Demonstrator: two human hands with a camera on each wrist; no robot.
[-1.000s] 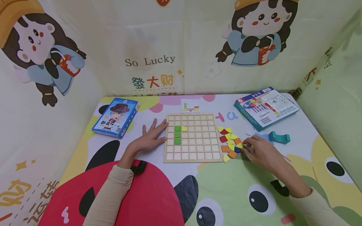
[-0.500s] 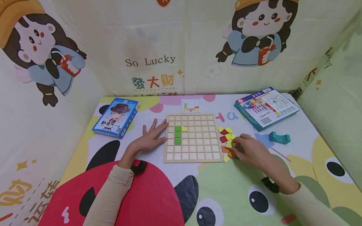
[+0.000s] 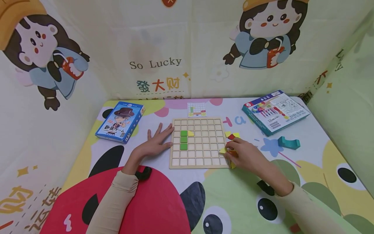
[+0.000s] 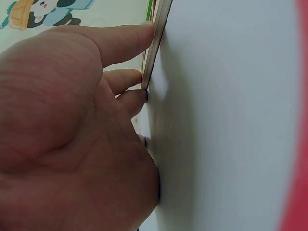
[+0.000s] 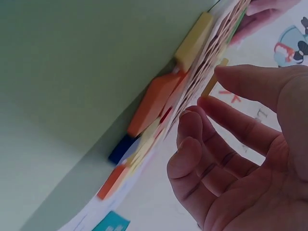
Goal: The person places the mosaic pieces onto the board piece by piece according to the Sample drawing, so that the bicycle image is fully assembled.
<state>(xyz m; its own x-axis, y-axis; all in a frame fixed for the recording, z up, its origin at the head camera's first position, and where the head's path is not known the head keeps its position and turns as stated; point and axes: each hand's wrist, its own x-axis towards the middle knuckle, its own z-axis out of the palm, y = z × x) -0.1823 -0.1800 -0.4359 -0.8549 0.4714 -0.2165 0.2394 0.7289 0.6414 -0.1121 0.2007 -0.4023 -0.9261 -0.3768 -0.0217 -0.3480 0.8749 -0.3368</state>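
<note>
A wooden grid board (image 3: 200, 156) lies on the table, with several green square tiles (image 3: 183, 139) in one column and a yellow tile (image 3: 191, 133) beside the top one. Against the board's left edge my left hand (image 3: 153, 143) rests with fingers spread; the left wrist view has its thumb and fingertips touching that edge. My right hand (image 3: 246, 155) pinches a yellow tile (image 5: 214, 79) between thumb and index finger, over the board's right edge. Under and beside that hand lie loose tiles, among them orange (image 5: 153, 103), yellow, red and blue ones, partly hidden in the head view.
Behind the board lies a small pattern card (image 3: 197, 110). A blue game box (image 3: 119, 122) sits at the left, and a teal-edged box (image 3: 276, 112) at the back right. A teal curved block (image 3: 288, 143) is near that box. A printed curtain (image 3: 198, 78) hangs behind the table.
My right hand has moved left from the far side of the tile pile to the board's right edge, carrying a yellow tile. My left hand stays at the board's left edge.
</note>
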